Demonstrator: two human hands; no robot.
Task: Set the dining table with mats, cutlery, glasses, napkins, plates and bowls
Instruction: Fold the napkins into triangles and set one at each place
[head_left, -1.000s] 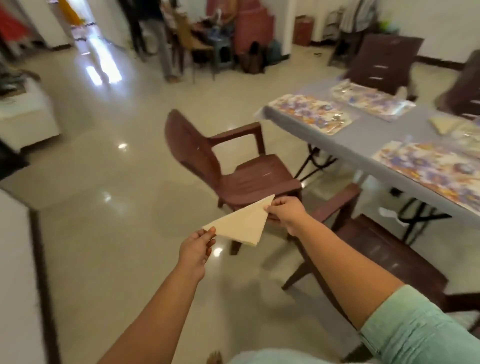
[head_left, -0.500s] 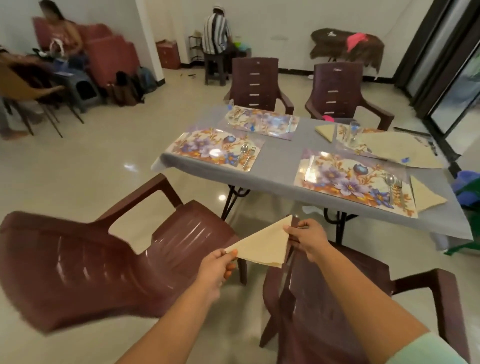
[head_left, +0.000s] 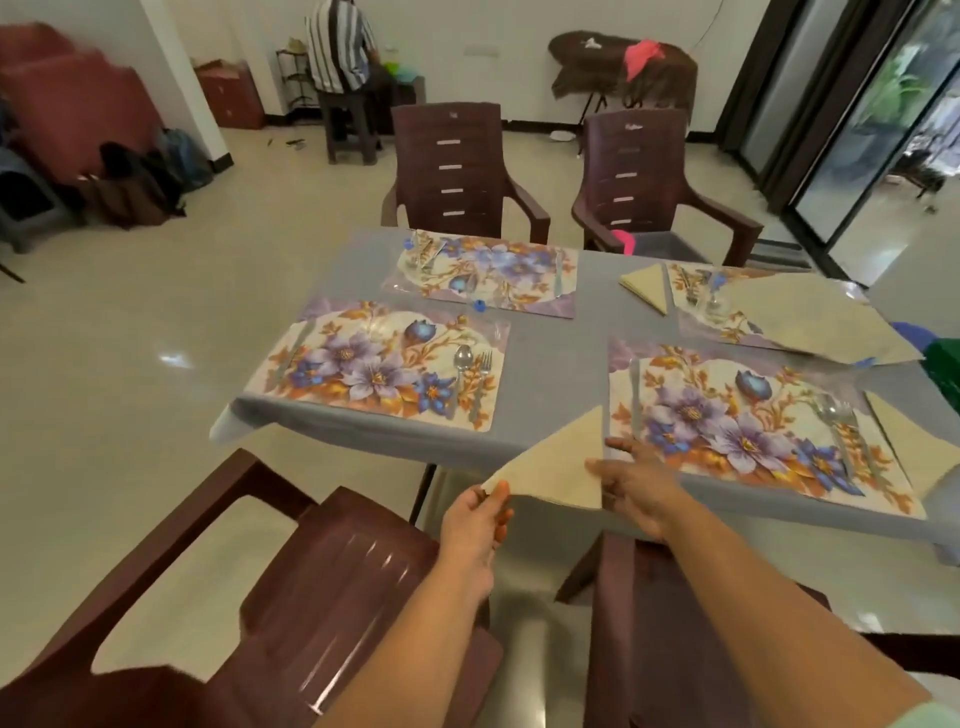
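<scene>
The folded napkin (head_left: 558, 465) had come forward over the table's (head_left: 550, 332) near edge, at nine o'clock of the near-right mat (head_left: 748, 421); left hand (head_left: 475, 522) pinched its corner, right hand (head_left: 636, 486) gripped its side.

Four floral mats (head_left: 387, 366) (head_left: 488, 273) (head_left: 753, 426) (head_left: 696, 291), four brown chairs (head_left: 452, 166) (head_left: 644, 171) (head_left: 260, 597) (head_left: 675, 649), at least three folded napkins (head_left: 561, 462) (head_left: 647, 286) (head_left: 914, 441), two hands (head_left: 475, 519) (head_left: 636, 486).

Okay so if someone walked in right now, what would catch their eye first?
Probably the folded beige napkin held up at the table's near edge, the left hand pinching one corner, the right hand gripping the other side. Next, four floral placemats on the grey table, the near-left placemat bearing a spoon and fork.
</scene>
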